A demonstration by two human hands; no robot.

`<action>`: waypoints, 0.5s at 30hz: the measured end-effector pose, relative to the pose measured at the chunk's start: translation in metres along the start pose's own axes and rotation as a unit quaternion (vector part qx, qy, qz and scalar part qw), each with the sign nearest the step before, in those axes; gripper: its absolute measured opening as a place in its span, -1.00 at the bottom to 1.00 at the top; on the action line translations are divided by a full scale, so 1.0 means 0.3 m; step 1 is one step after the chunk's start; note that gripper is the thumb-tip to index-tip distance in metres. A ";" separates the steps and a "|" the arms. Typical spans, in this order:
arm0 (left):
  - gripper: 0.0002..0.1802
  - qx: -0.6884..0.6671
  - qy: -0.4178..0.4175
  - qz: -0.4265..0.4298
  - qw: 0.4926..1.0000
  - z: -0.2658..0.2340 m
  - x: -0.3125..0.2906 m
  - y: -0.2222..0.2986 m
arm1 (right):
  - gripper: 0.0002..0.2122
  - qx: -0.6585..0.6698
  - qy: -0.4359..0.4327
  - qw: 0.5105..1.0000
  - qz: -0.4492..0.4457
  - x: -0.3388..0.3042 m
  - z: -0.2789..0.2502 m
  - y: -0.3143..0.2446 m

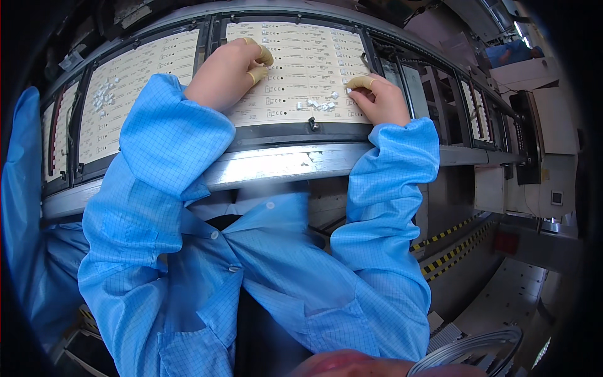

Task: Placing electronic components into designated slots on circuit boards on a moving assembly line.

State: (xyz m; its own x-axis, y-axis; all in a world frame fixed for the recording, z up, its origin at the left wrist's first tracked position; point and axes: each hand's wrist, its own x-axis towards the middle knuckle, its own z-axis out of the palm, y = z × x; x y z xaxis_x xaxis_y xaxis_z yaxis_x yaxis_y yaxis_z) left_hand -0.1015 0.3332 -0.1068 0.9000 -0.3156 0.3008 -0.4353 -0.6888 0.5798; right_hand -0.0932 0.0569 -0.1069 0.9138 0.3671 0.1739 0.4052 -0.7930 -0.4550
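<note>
The left hand [225, 74] lay flat and loosely open on the white panel [301, 60] in its black frame, holding nothing. The right hand [377, 97], fingers curled, pinched at small white pieces [319, 105] near the panel's lower edge. Placing these pieces seemed the step in hand, and it called for fine fingertip control.

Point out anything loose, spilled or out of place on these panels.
Small white bits lie scattered on the middle panel near the right hand. A similar cluster sits on the left panel. What they are is unclear.
</note>
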 end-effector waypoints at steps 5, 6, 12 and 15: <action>-0.79 0.015 -0.011 -0.019 1.000 -0.009 0.002 0.015 | -0.85 0.022 -0.011 1.000 0.009 0.000 0.000 0.015; -0.78 0.008 -0.018 -0.032 0.999 -0.012 0.001 0.016 | -0.85 0.005 -0.010 1.000 -0.002 0.001 -0.001 0.010; -0.80 0.039 -0.010 -0.002 0.999 0.000 0.015 -0.012 | -0.84 -0.047 -0.023 0.998 -0.045 0.015 -0.004 -0.013; -0.81 0.073 -0.010 0.008 0.997 -0.004 0.021 -0.043 | -0.82 -0.030 -0.033 0.999 -0.024 0.013 -0.008 -0.057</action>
State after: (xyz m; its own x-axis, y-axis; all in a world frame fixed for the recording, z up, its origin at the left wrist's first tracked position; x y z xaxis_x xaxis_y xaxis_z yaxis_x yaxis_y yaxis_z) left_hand -0.0904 0.3410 -0.1115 0.8941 -0.3395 0.2920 -0.4424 -0.7710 0.4580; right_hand -0.0966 0.0707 -0.0965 0.8898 0.4355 0.1363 0.4520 -0.8004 -0.3937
